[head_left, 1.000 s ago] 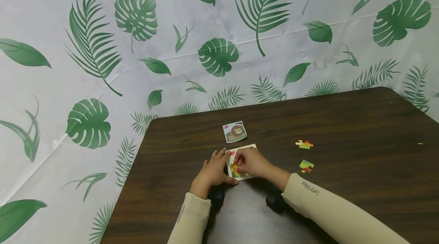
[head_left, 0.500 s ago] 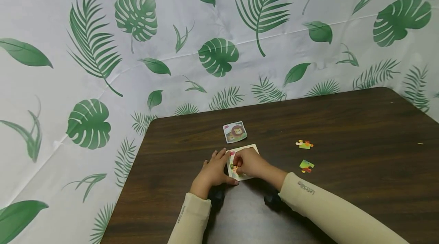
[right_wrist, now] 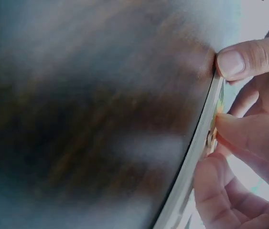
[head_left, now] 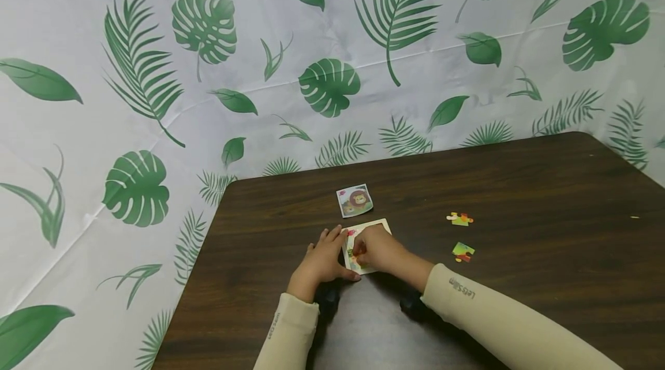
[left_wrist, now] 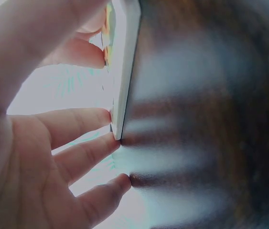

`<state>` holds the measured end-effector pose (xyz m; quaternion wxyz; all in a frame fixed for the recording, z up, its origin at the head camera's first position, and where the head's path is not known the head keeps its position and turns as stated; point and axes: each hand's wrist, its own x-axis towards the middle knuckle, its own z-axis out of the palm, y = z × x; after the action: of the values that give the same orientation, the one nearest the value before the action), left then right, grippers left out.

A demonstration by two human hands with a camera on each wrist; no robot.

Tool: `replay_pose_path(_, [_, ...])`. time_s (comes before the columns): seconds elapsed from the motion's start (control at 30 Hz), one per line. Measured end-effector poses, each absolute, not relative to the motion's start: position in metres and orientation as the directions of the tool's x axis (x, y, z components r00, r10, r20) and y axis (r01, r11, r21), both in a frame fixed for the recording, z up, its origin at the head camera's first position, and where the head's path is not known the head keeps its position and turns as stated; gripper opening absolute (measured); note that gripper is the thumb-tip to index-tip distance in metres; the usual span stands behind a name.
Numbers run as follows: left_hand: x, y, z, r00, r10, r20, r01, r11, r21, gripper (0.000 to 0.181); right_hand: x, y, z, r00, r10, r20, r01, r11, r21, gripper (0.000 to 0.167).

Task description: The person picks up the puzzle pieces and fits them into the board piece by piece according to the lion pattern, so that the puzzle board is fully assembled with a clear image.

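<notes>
A small square puzzle tray (head_left: 385,222) with a pale border and a coloured picture lies on the table in the head view. My left hand (head_left: 324,257) rests at its left side, fingers spread and fairly straight, the thumb by the near corner. In the left wrist view, fingertips touch the tray's edge (left_wrist: 124,71). My right hand (head_left: 383,249) bends over the picture and pinches an orange-and-green puzzle piece (right_wrist: 216,125) low against the tray, seen side-on in the right wrist view. The fingers cover most of that piece, so its fit cannot be told.
Just beyond the tray lies a lion picture card (head_left: 355,201). Two loose puzzle pieces, one upper (head_left: 460,219) and one lower (head_left: 463,252), lie to the right on the dark wooden table (head_left: 545,214). A leaf-print cloth (head_left: 280,12) hangs behind the table.
My right hand has shifted slightly over the tray, and the orange piece under its fingers has turned or moved a little. My left hand stays in place.
</notes>
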<state>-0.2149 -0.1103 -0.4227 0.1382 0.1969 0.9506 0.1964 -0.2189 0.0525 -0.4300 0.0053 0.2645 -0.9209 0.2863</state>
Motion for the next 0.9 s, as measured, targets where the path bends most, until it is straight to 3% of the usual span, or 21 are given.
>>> replay_pose_path(0.17, [-0.215,-0.111,-0.422,-0.883,0.434,-0.182,0.325,0.842,0.43,0.098,-0.218,0.053,-0.43,-0.834,-0.52,0.184,-0.54,0.701,-0.466,0.009])
replay_pose_path(0.33, [-0.215,-0.11,-0.424,-0.882,0.435,-0.184,0.329,0.846,0.42,0.098,-0.223,0.062,-0.433,-0.827,-0.528,0.194,-0.542,0.657,-0.524,0.01])
replay_pose_path(0.57, [-0.216,-0.109,-0.424,-0.886,0.426,-0.184,0.326,0.853,0.407,0.099,-0.232,0.08,-0.429,-0.854,-0.482,0.197,-0.502,0.661,-0.558,0.012])
replay_pose_path(0.9, [-0.216,-0.109,-0.426,-0.887,0.424,-0.185,0.324,0.854,0.407,0.097,-0.238,0.097,-0.431,-0.894,-0.433,0.12,-0.416,0.697,-0.585,0.029])
